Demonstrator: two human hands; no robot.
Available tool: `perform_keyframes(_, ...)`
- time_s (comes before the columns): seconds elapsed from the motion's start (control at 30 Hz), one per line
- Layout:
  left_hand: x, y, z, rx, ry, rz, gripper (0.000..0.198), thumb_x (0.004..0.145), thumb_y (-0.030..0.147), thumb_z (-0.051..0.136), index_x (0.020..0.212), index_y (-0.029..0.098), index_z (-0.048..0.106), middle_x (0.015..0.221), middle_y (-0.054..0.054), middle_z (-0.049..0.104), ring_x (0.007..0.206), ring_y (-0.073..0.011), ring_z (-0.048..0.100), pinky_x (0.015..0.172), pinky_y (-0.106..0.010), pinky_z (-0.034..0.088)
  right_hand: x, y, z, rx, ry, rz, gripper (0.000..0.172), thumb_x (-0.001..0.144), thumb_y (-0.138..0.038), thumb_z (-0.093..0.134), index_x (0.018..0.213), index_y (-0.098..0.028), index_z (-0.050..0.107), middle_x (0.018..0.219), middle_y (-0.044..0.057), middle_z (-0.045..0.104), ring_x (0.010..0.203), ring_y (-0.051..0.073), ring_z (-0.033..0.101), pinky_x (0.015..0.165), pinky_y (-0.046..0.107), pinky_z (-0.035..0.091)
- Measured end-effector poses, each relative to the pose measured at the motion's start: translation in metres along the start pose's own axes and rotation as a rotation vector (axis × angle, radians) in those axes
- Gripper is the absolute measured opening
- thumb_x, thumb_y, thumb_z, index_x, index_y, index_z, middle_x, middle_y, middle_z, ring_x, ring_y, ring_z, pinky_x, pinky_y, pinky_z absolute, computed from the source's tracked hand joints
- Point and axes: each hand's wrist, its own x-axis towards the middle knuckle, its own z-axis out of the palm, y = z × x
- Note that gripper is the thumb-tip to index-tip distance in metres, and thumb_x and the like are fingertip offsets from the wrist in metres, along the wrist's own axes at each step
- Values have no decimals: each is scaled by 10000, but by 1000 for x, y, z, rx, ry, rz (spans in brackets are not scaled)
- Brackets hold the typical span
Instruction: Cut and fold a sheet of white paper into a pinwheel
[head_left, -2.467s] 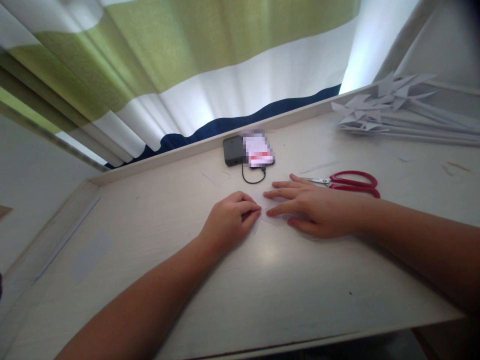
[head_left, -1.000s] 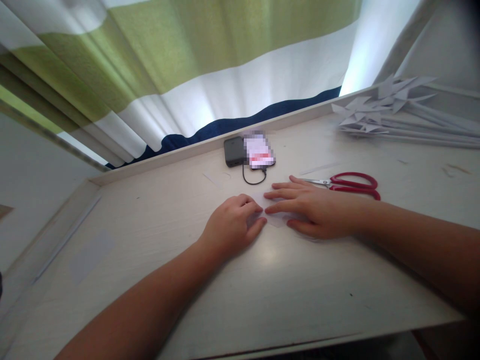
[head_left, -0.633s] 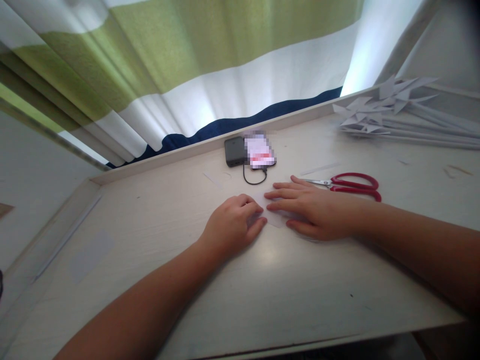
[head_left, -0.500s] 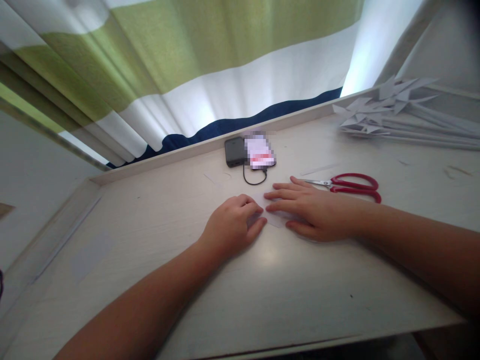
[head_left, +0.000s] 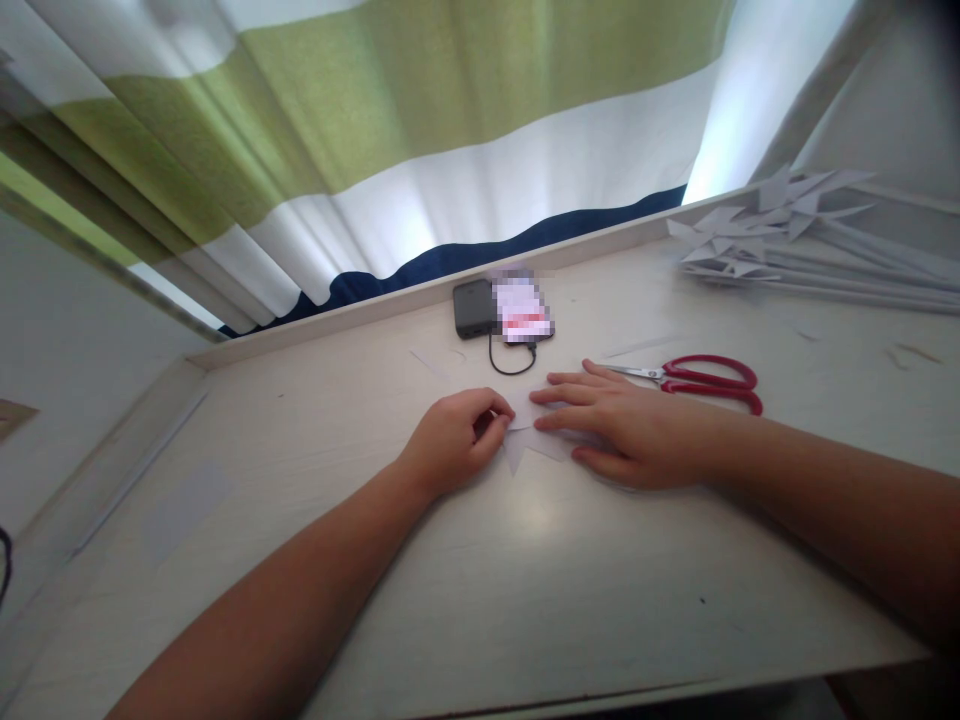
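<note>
A small folded piece of white paper [head_left: 525, 445] lies flat on the pale wooden table [head_left: 315, 470]. My left hand [head_left: 454, 440] is curled, its fingertips pinching the paper's left edge. My right hand [head_left: 626, 425] lies flat on the paper's right part with fingers stretched out, pressing it down. Much of the paper is hidden under my right hand.
Red-handled scissors [head_left: 694, 374] lie just beyond my right hand. A dark power bank [head_left: 474, 306] with a cable and a blurred card [head_left: 523, 311] sits near the table's back rim. A pile of folded white paper shapes [head_left: 772, 235] is at the far right. A striped curtain [head_left: 390, 150] hangs behind.
My left hand has drawn back slightly to the left and curled into a pinch, exposing a pointed flap of the paper. My right hand stays pressed flat.
</note>
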Motion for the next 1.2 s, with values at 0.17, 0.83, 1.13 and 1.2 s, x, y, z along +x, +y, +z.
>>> perform_keyframes(0.17, 1, -3, 0, -84, -13, 145, 127, 806, 129, 563, 862, 178, 665, 1005, -32, 664, 822, -129, 611, 762, -265, 491, 1, 0, 0, -15, -7, -3, 501, 836, -242, 541, 1336, -268, 528, 1437, 82, 471, 1347, 317, 366, 1104, 630, 176)
perform_keyframes(0.83, -1, 6, -14, 128, -143, 92, 162, 803, 225, 583, 657, 210, 651, 1070, 48, 723, 953, -184, 639, 853, -363, 503, 1, 1, 0, -5, -8, 9, 472, 853, -250, 521, 1324, -270, 540, 1430, 76, 481, 1344, 309, 376, 1100, 639, 178)
perform_keyframes(1.13, 0, 6, -11, 98, -117, 109, 153, 800, 209, 586, 654, 192, 627, 1072, 0, 705, 951, -196, 630, 881, -387, 485, 1, 0, 0, 31, 4, 10, 477, 845, -231, 530, 1321, -266, 546, 1423, 80, 487, 1342, 313, 376, 1109, 635, 154)
perform_keyframes(1.2, 0, 6, -11, 78, -112, 109, 141, 793, 197, 593, 657, 190, 629, 1062, -13, 703, 936, -195, 633, 876, -383, 487, 1, 0, 0, 28, -1, 6, 475, 846, -234, 529, 1320, -262, 547, 1424, 81, 486, 1344, 314, 374, 1110, 634, 155)
